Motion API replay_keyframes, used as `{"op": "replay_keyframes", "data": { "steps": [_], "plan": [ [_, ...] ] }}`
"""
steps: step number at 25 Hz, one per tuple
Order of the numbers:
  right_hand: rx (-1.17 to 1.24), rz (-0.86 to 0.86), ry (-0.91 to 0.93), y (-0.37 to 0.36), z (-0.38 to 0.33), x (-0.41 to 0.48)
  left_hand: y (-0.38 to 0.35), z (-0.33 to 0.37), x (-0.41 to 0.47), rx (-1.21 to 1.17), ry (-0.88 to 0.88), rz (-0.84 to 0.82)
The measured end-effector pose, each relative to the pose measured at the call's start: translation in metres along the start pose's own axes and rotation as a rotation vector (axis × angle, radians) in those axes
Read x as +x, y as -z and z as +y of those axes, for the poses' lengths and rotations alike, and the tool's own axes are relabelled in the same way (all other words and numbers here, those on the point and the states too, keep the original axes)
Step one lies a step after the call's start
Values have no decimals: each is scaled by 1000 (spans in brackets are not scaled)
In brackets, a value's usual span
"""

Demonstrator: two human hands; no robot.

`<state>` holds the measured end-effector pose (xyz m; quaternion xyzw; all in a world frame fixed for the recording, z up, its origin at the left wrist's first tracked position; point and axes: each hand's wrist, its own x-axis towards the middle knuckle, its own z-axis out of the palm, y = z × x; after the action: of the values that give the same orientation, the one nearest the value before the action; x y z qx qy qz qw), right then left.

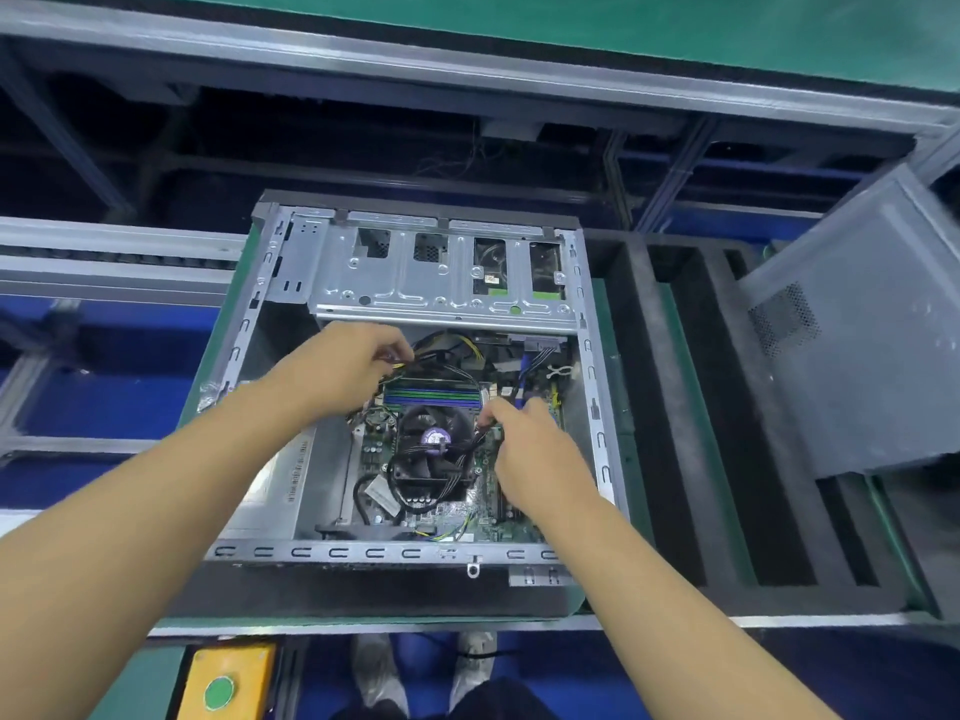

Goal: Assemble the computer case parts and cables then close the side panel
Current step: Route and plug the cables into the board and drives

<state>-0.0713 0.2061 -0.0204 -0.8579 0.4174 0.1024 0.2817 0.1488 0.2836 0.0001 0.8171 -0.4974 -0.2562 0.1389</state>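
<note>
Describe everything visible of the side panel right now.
The side panel is a flat grey sheet, metal by its look, with a perforated vent patch. It is off the computer case, leaning tilted over the black slotted rack to its right. Left hand and right hand are both in the case, not on it.

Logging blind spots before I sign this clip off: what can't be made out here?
1. Head view: the plug on the wires that the left hand pinches, covered by its fingers.
2. Head view: the end of the cable in the right hand, hidden by that hand.
3. Head view: the side panel, cut off by the right edge.
4. Head view: print on the board, too small and blurred.
</note>
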Motion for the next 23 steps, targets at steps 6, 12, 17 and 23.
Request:
{"op": "replay_keyframes", "data": {
  "steps": [6, 12, 17, 23],
  "plan": [
    [-382, 169, 362, -2, -2, -8, 4, -9, -8, -358, 11, 50],
    [-306, 117, 363, 5, -2, -11, 4, -15, -6, -92, -1, 93],
    [196, 167, 212, 9, -2, -12, 20, -29, -8, 11, 155, 54],
    [641, 269, -28, 6, -1, -3, 25, -21, 8, 166, 239, -500]
  ]
}}
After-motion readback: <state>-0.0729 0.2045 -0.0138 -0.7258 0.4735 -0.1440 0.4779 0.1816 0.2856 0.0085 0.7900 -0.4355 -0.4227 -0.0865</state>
